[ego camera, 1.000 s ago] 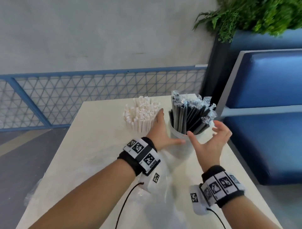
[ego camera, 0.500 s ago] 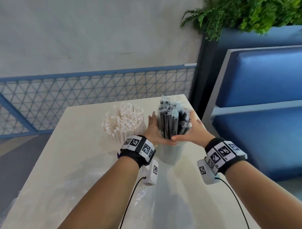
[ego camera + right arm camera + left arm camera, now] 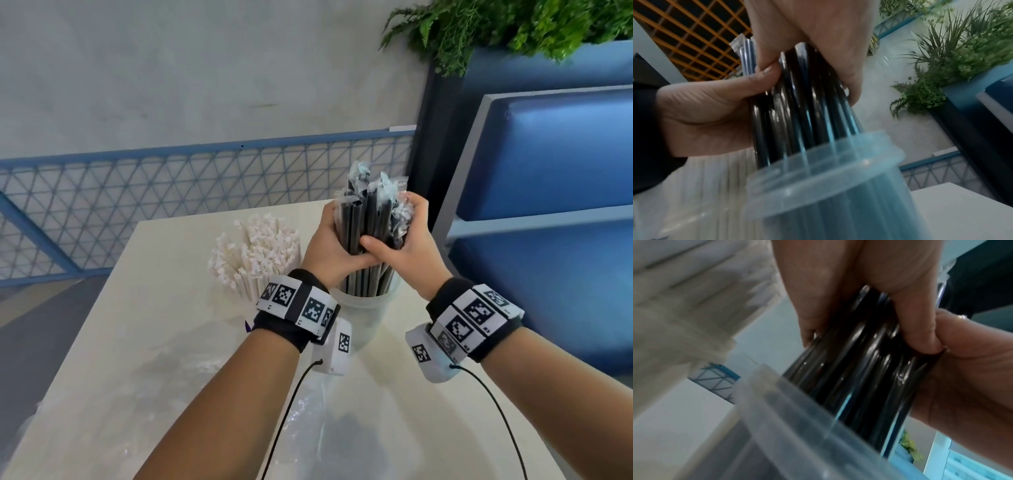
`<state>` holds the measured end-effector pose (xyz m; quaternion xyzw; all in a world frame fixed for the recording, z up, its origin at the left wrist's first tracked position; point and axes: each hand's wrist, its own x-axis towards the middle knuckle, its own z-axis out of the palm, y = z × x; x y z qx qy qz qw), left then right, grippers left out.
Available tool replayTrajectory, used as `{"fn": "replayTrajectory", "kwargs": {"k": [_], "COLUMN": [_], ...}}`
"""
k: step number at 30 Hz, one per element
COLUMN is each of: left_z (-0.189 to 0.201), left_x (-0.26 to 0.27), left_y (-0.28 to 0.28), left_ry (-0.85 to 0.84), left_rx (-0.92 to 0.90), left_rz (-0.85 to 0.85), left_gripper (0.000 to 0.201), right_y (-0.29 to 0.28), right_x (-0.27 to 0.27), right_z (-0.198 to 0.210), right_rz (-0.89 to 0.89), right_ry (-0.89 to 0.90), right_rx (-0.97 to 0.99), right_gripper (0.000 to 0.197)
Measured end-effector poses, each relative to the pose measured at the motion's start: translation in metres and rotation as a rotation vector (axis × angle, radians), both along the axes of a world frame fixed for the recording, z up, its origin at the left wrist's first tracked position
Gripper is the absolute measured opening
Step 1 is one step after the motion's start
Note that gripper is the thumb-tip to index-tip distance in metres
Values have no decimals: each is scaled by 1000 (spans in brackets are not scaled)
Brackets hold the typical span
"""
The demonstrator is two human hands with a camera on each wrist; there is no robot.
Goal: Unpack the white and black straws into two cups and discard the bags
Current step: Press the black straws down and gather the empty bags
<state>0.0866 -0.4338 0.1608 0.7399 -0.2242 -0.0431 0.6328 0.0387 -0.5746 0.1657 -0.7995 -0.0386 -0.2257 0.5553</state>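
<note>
Black straws (image 3: 371, 219) in clear wrappers stand as one tight, upright bundle in a translucent cup (image 3: 368, 318) near the table's far right edge. My left hand (image 3: 329, 246) grips the bundle from the left and my right hand (image 3: 409, 245) from the right, thumbs meeting in front just above the rim. The left wrist view shows the black straws (image 3: 855, 369) squeezed between both palms over the cup rim (image 3: 797, 410). In the right wrist view, the black straws (image 3: 797, 105) run down into the cup (image 3: 838, 194). White straws (image 3: 260, 253) stand bunched to the left; their cup is hidden.
Crumpled clear plastic bags (image 3: 308, 428) lie on the pale table (image 3: 164, 291) in front of the cups and towards the near left corner. A blue bench (image 3: 548, 205) stands close on the right, a blue mesh railing (image 3: 171, 192) behind, and a planter with greenery (image 3: 513, 24) beyond.
My hands, spread open on either side of the black straws a second ago, have closed round them. The fanned-out straws are now pulled together into an upright bundle.
</note>
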Motion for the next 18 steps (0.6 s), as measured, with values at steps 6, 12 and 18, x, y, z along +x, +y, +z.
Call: {"fn": "replayTrajectory", "kwargs": {"k": [6,12,18], "left_z": [11,-1,-12], "left_x": [-8,-9,-7], "left_y": [17,11,14], "left_ry": [-226,-452,-336], "left_rx": [147,598,496], "left_rz": [25,-105,-78], "left_gripper": [117,80,112], "right_y": [-14,-9,-15], "right_x": [-3,-9,-10], "right_z": [-7,-21,-22], "right_rz": [33,123,84], "right_ry": [-6,3,61], "right_rx": [-269,-552,-429], "right_gripper": [94,52,84]}}
